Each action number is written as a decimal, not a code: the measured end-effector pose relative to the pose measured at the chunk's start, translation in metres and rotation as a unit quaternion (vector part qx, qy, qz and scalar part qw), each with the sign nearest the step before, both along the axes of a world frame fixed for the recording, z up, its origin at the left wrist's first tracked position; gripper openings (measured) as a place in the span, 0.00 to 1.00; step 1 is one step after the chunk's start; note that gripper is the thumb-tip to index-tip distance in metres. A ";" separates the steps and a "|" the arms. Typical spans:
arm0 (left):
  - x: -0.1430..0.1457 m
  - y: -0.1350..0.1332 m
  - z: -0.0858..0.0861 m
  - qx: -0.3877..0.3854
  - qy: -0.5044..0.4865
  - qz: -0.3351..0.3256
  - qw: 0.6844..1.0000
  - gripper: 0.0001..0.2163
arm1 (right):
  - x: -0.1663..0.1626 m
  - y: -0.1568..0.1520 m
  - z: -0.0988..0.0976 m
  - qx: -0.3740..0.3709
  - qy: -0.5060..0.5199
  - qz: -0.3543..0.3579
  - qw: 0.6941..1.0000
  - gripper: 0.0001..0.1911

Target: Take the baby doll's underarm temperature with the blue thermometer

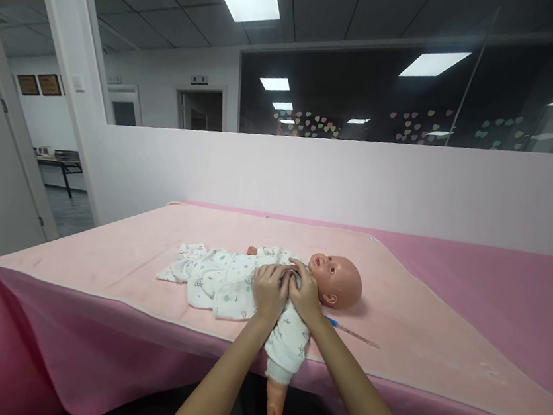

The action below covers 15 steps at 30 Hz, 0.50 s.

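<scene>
Left hand and right hand on doll

The doll lies on its back near the edge of the surface, presumably for easy reach; one arm dangles over. The hands meet at its clothes; I can't tell whether either grip pinches them.

Doll head: smooth plastic, faintly glossy. Doll clothes: matt cloth. Sheet: matt fabric.
</scene>
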State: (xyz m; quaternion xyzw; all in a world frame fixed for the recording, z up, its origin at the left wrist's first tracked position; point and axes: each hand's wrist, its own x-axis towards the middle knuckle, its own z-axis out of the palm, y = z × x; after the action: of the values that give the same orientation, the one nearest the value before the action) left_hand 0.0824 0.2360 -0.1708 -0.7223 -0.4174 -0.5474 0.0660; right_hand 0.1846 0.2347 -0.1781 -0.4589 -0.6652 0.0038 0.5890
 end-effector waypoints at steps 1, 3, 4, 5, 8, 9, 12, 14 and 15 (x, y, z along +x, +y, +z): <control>0.000 -0.001 0.001 -0.003 0.002 0.001 1.000 0.07 | -0.001 0.000 0.001 0.000 0.011 -0.001 1.000 0.21; 0.000 -0.004 0.002 -0.009 0.005 -0.001 1.000 0.08 | -0.002 -0.001 0.001 0.003 0.033 -0.002 0.999 0.22; 0.000 -0.005 0.003 -0.012 0.006 -0.005 1.000 0.08 | -0.002 -0.001 0.000 0.004 0.042 -0.002 0.999 0.22; 0.001 -0.005 0.003 -0.015 0.006 -0.007 1.000 0.08 | -0.002 -0.001 0.000 0.005 0.048 -0.004 0.999 0.22; 0.001 -0.005 0.003 -0.023 0.000 -0.006 1.000 0.07 | -0.001 0.001 -0.002 0.003 0.052 -0.003 0.999 0.21; 0.002 -0.005 0.002 -0.024 -0.003 -0.004 1.000 0.07 | -0.001 0.001 -0.003 0.002 0.052 -0.002 0.999 0.21; 0.002 -0.004 0.002 -0.022 -0.008 -0.006 1.000 0.06 | -0.001 0.003 -0.005 0.000 0.057 -0.008 0.998 0.21; 0.002 -0.004 0.003 -0.018 -0.014 -0.008 1.000 0.06 | -0.001 0.003 -0.006 0.003 0.065 -0.014 0.998 0.21; 0.002 -0.004 0.003 -0.016 -0.017 -0.008 1.000 0.05 | -0.001 0.003 -0.006 0.006 0.067 -0.015 0.998 0.21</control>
State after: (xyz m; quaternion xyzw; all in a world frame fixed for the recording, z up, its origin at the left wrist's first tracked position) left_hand 0.0843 0.2315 -0.1679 -0.7171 -0.4216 -0.5533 0.0432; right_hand 0.1832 0.2381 -0.1845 -0.4641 -0.6173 0.0221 0.6349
